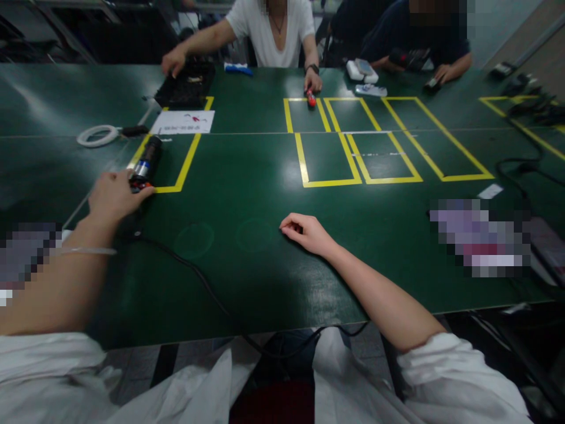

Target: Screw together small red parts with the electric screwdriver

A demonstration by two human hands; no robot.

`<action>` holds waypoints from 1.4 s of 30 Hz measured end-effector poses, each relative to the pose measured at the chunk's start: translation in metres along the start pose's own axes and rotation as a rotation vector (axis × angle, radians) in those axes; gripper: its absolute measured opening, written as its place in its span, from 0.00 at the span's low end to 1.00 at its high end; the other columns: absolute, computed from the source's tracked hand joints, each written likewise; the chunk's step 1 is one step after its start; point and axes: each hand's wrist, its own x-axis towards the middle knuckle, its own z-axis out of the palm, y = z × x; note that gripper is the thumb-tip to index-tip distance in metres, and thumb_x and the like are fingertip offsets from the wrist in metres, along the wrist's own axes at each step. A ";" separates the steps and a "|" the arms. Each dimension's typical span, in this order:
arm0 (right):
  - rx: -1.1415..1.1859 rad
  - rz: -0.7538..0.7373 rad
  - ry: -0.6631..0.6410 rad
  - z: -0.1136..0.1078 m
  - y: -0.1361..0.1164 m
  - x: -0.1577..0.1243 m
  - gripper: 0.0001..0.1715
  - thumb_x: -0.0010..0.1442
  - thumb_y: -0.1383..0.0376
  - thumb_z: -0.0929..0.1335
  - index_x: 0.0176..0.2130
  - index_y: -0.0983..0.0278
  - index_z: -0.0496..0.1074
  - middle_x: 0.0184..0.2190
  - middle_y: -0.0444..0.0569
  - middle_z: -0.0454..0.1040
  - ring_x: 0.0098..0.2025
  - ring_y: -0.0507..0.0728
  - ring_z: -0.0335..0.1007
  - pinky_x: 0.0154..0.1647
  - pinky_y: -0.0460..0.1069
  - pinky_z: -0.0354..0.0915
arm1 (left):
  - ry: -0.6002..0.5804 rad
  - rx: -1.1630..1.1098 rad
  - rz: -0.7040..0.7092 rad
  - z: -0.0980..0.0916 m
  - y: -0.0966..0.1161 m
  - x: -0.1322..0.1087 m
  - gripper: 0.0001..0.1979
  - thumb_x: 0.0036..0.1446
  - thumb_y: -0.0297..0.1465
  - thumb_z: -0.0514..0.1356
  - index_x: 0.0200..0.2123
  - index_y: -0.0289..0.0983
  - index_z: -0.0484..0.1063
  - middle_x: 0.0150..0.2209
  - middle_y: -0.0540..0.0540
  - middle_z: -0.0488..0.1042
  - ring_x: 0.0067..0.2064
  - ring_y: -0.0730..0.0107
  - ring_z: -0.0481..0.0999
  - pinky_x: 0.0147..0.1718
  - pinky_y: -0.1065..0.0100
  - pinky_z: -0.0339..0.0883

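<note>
The main item is the black cylinder with a silver-and-blue band (148, 160). It appears to lie along the left border of a yellow tape rectangle (188, 159), which presumably marks its position.

The left hand (112, 194) is at the cylinder's near end, thumb and fingers spread around a small red-and-black part (141, 186). It cannot be determined whether the hand grips this part, or whether the part belongs to the cylinder. The right hand (306, 231) is to the right of and nearer than the cylinder; its fingers are loosely curled on the counter (247, 282), with no object visible in them, probably as a rest position.

A white printed sheet (183, 122) is just beyond the cylinder, likely as a label. A coiled white cable (97, 136) is to the cylinder's left. Farther beyond is a black tray (185, 88), at which a co-worker's hand (174, 62) is placed.

The counter is dark green and glossy, with a seam across it. Additional yellow tape outlines (332, 184) are well to the cylinder's right. Beyond the far edge, two people face the counter in a dim room.
</note>
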 end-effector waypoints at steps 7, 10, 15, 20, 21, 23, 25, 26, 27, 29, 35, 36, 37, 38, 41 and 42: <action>-0.018 -0.004 -0.007 0.001 0.000 0.001 0.05 0.63 0.65 0.67 0.36 0.64 0.73 0.29 0.43 0.72 0.29 0.50 0.64 0.32 0.45 0.59 | 0.092 0.035 -0.002 0.000 0.020 -0.022 0.27 0.68 0.46 0.45 0.57 0.31 0.63 0.56 0.37 0.62 0.49 0.56 0.65 0.49 0.53 0.65; -0.017 -0.006 -0.005 0.002 -0.001 0.001 0.06 0.63 0.65 0.67 0.36 0.65 0.73 0.29 0.43 0.72 0.28 0.50 0.63 0.32 0.45 0.59 | 0.106 0.039 -0.048 -0.006 0.026 -0.019 0.30 0.69 0.46 0.41 0.55 0.27 0.65 0.53 0.36 0.65 0.46 0.56 0.66 0.46 0.51 0.65; -0.007 0.014 -0.008 0.004 -0.001 0.003 0.06 0.63 0.65 0.67 0.36 0.65 0.73 0.28 0.43 0.72 0.28 0.50 0.63 0.31 0.45 0.59 | 0.169 -0.362 0.080 -0.018 0.072 -0.029 0.22 0.68 0.41 0.50 0.53 0.29 0.67 0.46 0.41 0.73 0.44 0.63 0.70 0.51 0.55 0.66; 0.062 0.056 -0.006 0.004 0.000 0.003 0.06 0.62 0.63 0.68 0.39 0.64 0.72 0.29 0.43 0.73 0.28 0.49 0.64 0.31 0.45 0.60 | -0.280 -1.032 0.452 -0.019 0.162 -0.079 0.19 0.65 0.38 0.55 0.50 0.29 0.71 0.38 0.42 0.75 0.38 0.68 0.75 0.43 0.65 0.70; 0.096 0.068 -0.004 0.004 0.001 0.003 0.08 0.62 0.62 0.68 0.41 0.64 0.72 0.29 0.43 0.73 0.28 0.49 0.64 0.31 0.45 0.60 | -0.363 -1.062 0.507 -0.019 0.178 -0.091 0.19 0.65 0.39 0.55 0.51 0.30 0.71 0.37 0.42 0.75 0.37 0.68 0.75 0.42 0.65 0.70; 0.174 0.084 0.001 0.004 0.003 0.002 0.16 0.61 0.59 0.70 0.47 0.62 0.69 0.30 0.42 0.73 0.28 0.49 0.64 0.31 0.45 0.61 | -0.492 -1.109 0.588 -0.016 0.201 -0.113 0.22 0.65 0.40 0.55 0.56 0.31 0.70 0.35 0.44 0.74 0.35 0.68 0.74 0.39 0.66 0.69; 0.241 0.079 -0.016 0.004 0.005 0.002 0.23 0.59 0.57 0.73 0.50 0.62 0.67 0.31 0.41 0.73 0.27 0.49 0.64 0.31 0.45 0.61 | -0.588 -1.148 0.636 -0.010 0.215 -0.129 0.26 0.65 0.40 0.55 0.61 0.32 0.65 0.33 0.46 0.73 0.34 0.69 0.73 0.36 0.68 0.68; 0.259 0.074 -0.027 0.004 0.005 0.002 0.24 0.58 0.57 0.73 0.50 0.62 0.66 0.31 0.41 0.73 0.27 0.49 0.64 0.30 0.45 0.61 | -0.622 -1.167 0.651 -0.007 0.219 -0.134 0.28 0.65 0.41 0.55 0.63 0.31 0.63 0.31 0.47 0.72 0.33 0.70 0.72 0.35 0.68 0.67; 0.267 0.069 -0.037 0.004 0.005 0.001 0.22 0.58 0.56 0.73 0.48 0.62 0.67 0.31 0.42 0.73 0.27 0.49 0.64 0.30 0.45 0.61 | -0.647 -1.185 0.661 -0.004 0.222 -0.138 0.29 0.65 0.41 0.55 0.64 0.31 0.61 0.29 0.48 0.71 0.32 0.70 0.71 0.35 0.68 0.67; 0.272 0.062 -0.044 0.003 0.004 0.001 0.18 0.59 0.56 0.72 0.44 0.63 0.68 0.30 0.43 0.73 0.28 0.49 0.64 0.30 0.46 0.62 | -0.679 -1.219 0.665 0.002 0.224 -0.141 0.30 0.65 0.40 0.56 0.65 0.30 0.60 0.28 0.49 0.70 0.31 0.70 0.71 0.36 0.68 0.66; 0.296 0.072 -0.029 0.004 0.001 0.001 0.17 0.60 0.55 0.72 0.42 0.63 0.68 0.31 0.44 0.73 0.29 0.50 0.66 0.31 0.46 0.63 | -0.747 -1.389 0.518 0.012 0.222 -0.141 0.27 0.66 0.43 0.54 0.61 0.31 0.64 0.34 0.44 0.74 0.34 0.68 0.75 0.38 0.65 0.70; 0.293 0.074 -0.018 0.005 0.001 0.001 0.17 0.60 0.55 0.72 0.41 0.63 0.68 0.31 0.44 0.73 0.29 0.50 0.66 0.30 0.46 0.63 | -0.759 -1.406 0.497 0.013 0.221 -0.141 0.25 0.66 0.44 0.55 0.57 0.31 0.65 0.34 0.44 0.74 0.34 0.68 0.75 0.38 0.65 0.70; 0.290 0.075 -0.006 0.005 0.001 0.001 0.17 0.59 0.55 0.72 0.41 0.63 0.69 0.30 0.44 0.73 0.28 0.50 0.65 0.30 0.46 0.62 | -0.767 -1.417 0.483 0.014 0.220 -0.141 0.23 0.66 0.44 0.55 0.54 0.31 0.67 0.34 0.44 0.74 0.33 0.69 0.75 0.38 0.65 0.70; 0.286 0.076 0.006 0.005 0.002 0.001 0.17 0.59 0.55 0.72 0.41 0.63 0.69 0.30 0.44 0.73 0.28 0.50 0.65 0.29 0.46 0.62 | -0.772 -1.422 0.475 0.015 0.219 -0.141 0.22 0.65 0.45 0.55 0.50 0.31 0.68 0.33 0.44 0.75 0.32 0.69 0.75 0.37 0.65 0.70; 0.271 0.067 0.026 0.005 0.004 0.001 0.15 0.58 0.57 0.73 0.41 0.63 0.69 0.30 0.43 0.72 0.28 0.50 0.64 0.29 0.46 0.61 | -0.775 -1.410 0.483 0.016 0.218 -0.140 0.20 0.64 0.45 0.57 0.43 0.31 0.68 0.32 0.44 0.74 0.32 0.70 0.75 0.36 0.66 0.70; 0.267 0.062 0.028 0.005 0.004 0.001 0.15 0.59 0.57 0.72 0.41 0.63 0.70 0.30 0.43 0.72 0.28 0.50 0.64 0.29 0.46 0.61 | -0.774 -1.398 0.493 0.015 0.218 -0.140 0.20 0.64 0.45 0.57 0.41 0.31 0.68 0.32 0.44 0.74 0.32 0.70 0.74 0.36 0.67 0.70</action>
